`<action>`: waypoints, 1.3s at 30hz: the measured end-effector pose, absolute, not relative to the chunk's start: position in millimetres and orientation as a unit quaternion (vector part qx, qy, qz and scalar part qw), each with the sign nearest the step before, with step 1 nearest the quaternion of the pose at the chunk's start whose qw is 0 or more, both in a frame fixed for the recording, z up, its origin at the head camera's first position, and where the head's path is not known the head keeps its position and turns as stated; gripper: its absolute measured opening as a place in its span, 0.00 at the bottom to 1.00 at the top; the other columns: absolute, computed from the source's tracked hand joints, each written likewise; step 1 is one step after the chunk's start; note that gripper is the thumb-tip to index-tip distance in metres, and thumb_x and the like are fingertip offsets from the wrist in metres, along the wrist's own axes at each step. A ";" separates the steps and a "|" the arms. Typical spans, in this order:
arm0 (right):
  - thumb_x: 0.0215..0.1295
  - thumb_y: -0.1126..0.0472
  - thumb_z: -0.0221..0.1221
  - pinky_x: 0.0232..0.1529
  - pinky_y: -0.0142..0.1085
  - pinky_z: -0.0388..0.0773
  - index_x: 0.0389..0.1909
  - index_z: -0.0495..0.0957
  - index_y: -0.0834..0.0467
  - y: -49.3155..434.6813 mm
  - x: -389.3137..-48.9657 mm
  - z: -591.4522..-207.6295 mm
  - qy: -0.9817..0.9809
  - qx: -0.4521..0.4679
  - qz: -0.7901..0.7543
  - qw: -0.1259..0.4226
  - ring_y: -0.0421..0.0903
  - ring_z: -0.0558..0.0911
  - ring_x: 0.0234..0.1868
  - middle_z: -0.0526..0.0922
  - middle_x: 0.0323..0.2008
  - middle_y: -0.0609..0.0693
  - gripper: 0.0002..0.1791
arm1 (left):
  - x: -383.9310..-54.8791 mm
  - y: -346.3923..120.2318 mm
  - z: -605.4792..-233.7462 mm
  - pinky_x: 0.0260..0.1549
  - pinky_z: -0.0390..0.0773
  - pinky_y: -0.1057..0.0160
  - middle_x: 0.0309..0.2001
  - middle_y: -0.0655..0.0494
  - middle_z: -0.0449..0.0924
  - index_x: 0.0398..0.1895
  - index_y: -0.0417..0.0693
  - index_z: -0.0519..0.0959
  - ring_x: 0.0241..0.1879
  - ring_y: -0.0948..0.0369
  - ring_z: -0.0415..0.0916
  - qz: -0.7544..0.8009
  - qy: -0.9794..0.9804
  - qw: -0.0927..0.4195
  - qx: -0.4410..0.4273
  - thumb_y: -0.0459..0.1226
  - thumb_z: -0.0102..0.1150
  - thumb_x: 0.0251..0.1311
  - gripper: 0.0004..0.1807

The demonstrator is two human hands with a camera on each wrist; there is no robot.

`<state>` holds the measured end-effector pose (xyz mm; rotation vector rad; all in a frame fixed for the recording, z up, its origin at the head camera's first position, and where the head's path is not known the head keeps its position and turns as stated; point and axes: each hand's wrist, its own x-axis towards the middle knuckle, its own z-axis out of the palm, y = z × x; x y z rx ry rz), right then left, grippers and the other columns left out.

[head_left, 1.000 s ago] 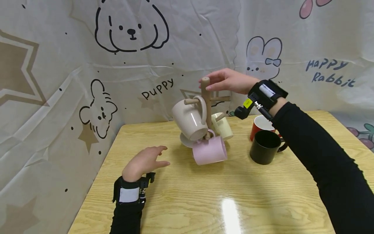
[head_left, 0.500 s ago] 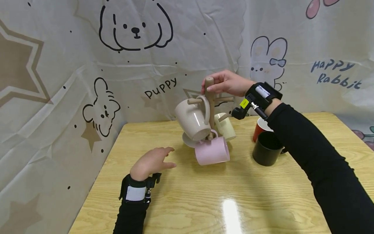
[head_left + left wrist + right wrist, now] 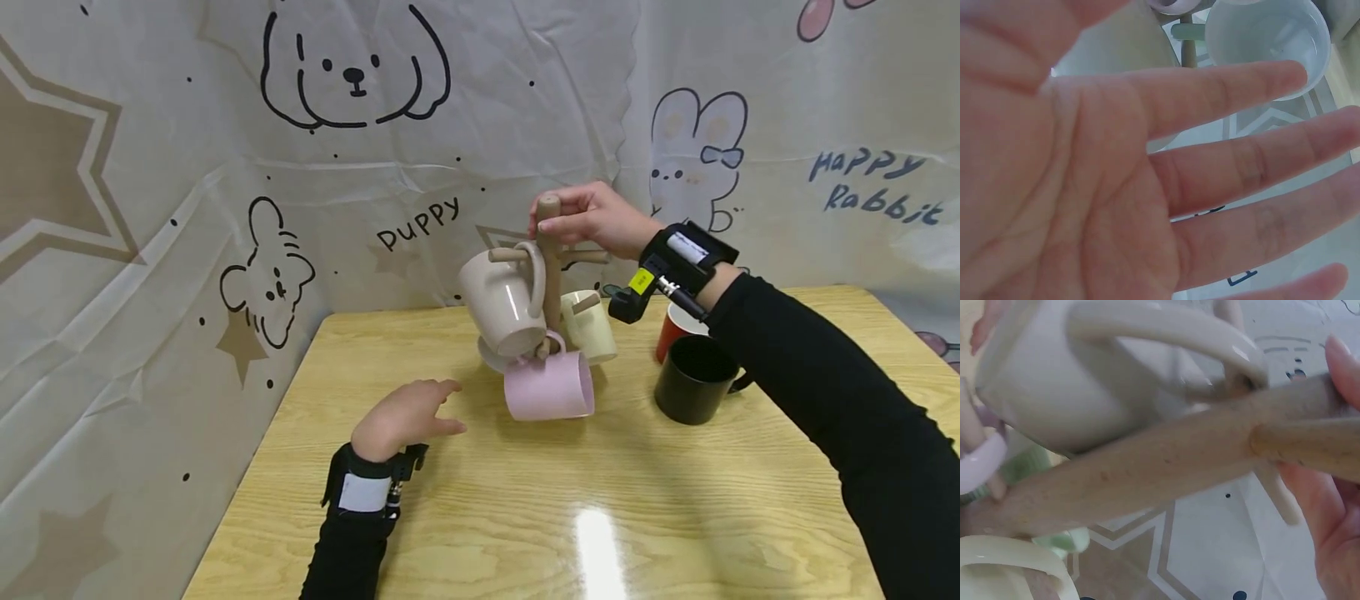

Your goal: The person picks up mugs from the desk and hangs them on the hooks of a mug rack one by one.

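In the head view my right hand grips the wooden mug tree near the top of its post, thumb in front and fingers behind. From the pegs hang a cream mug on the upper left, a pink mug low in front and a pale yellow mug at the right. Behind the cream mug, a pale mug with a green handle shows in the left wrist view. My left hand is held left of the pink mug, apart from it, fingers extended and holding nothing. The tree's base is hidden.
A black mug stands upright on the wooden table, right of the tree. Behind it is a red mug with a white inside, partly covered by my right forearm. A printed cloth hangs behind the table.
My right thumb and fingers have come closer round the post. My left hand has drawn slightly nearer to the mugs. The view has shifted a little to the left.
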<state>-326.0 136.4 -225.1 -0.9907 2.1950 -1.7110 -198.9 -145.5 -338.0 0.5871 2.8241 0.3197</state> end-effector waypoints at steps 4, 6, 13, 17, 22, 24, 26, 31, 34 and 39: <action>0.61 0.64 0.58 0.43 0.35 0.79 0.39 0.80 0.52 135.9 -318.3 -225.9 0.755 -0.294 -0.583 0.060 0.40 0.81 0.43 0.84 0.35 0.41 0.07 | -199.2 -144.9 -337.2 0.49 0.75 0.55 0.50 0.45 0.78 0.58 0.40 0.69 0.49 0.52 0.76 0.107 0.967 0.121 0.197 0.45 0.62 0.54 0.30; 0.60 0.64 0.59 0.41 0.32 0.79 0.38 0.81 0.50 135.2 -314.2 -226.9 0.760 -0.276 -0.587 0.042 0.39 0.81 0.41 0.84 0.34 0.41 0.08 | -199.2 -144.9 -336.7 0.49 0.75 0.55 0.50 0.45 0.78 0.58 0.40 0.69 0.49 0.52 0.76 0.106 0.967 0.121 0.197 0.45 0.62 0.54 0.30; 0.57 0.64 0.62 0.29 0.26 0.76 0.39 0.81 0.60 128.2 -297.6 -230.8 0.773 -0.226 -0.591 -0.054 0.34 0.79 0.31 0.83 0.28 0.38 0.09 | -200.5 -144.2 -336.9 0.50 0.74 0.54 0.50 0.44 0.78 0.58 0.39 0.69 0.49 0.51 0.76 0.106 0.965 0.127 0.204 0.45 0.62 0.55 0.30; 0.56 0.63 0.63 0.21 0.26 0.70 0.38 0.81 0.64 121.3 -288.0 -231.2 0.789 -0.184 -0.575 -0.115 0.35 0.75 0.23 0.81 0.23 0.38 0.10 | -201.7 -143.9 -337.4 0.50 0.74 0.54 0.50 0.43 0.77 0.59 0.40 0.69 0.50 0.51 0.75 0.105 0.965 0.130 0.204 0.45 0.61 0.55 0.30; 0.56 0.60 0.64 0.14 0.27 0.66 0.36 0.81 0.64 113.0 -278.3 -232.2 0.809 -0.132 -0.546 -0.174 0.34 0.70 0.14 0.78 0.18 0.42 0.11 | -200.5 -142.5 -336.3 0.48 0.74 0.54 0.49 0.44 0.78 0.58 0.40 0.69 0.48 0.51 0.76 0.101 0.965 0.127 0.206 0.45 0.61 0.55 0.30; 0.56 0.60 0.64 0.14 0.27 0.66 0.35 0.81 0.63 109.6 -275.0 -233.2 0.813 -0.114 -0.538 -0.193 0.33 0.69 0.13 0.78 0.18 0.45 0.11 | -199.7 -141.7 -336.2 0.49 0.74 0.54 0.49 0.44 0.78 0.58 0.40 0.69 0.48 0.51 0.76 0.099 0.965 0.126 0.207 0.45 0.61 0.55 0.30; 0.56 0.59 0.64 0.14 0.26 0.66 0.34 0.81 0.63 105.8 -272.0 -234.4 0.814 -0.102 -0.533 -0.207 0.33 0.70 0.12 0.80 0.20 0.49 0.11 | -198.6 -141.8 -336.7 0.50 0.73 0.53 0.50 0.43 0.77 0.58 0.40 0.69 0.50 0.50 0.75 0.099 0.965 0.126 0.207 0.45 0.61 0.55 0.30; 0.57 0.57 0.63 0.21 0.24 0.69 0.32 0.81 0.63 96.3 -264.7 -235.9 0.829 -0.078 -0.502 -0.235 0.35 0.75 0.20 0.84 0.30 0.58 0.11 | -197.1 -144.7 -336.1 0.54 0.71 0.52 0.54 0.42 0.75 0.59 0.39 0.69 0.54 0.48 0.72 0.099 0.965 0.131 0.204 0.46 0.61 0.56 0.30; 0.57 0.57 0.63 0.23 0.23 0.70 0.31 0.81 0.63 93.7 -263.1 -235.7 0.831 -0.077 -0.495 -0.240 0.38 0.77 0.25 0.85 0.33 0.59 0.11 | -197.3 -146.4 -334.8 0.54 0.71 0.52 0.54 0.42 0.75 0.59 0.39 0.69 0.54 0.48 0.72 0.098 0.965 0.129 0.206 0.46 0.60 0.56 0.31; 0.57 0.58 0.63 0.28 0.23 0.73 0.34 0.81 0.63 95.9 -264.4 -234.1 0.835 -0.086 -0.489 -0.237 0.43 0.81 0.30 0.85 0.35 0.60 0.11 | -196.9 -145.8 -332.9 0.52 0.72 0.52 0.52 0.42 0.76 0.59 0.39 0.69 0.52 0.49 0.74 0.103 0.963 0.127 0.215 0.46 0.60 0.56 0.30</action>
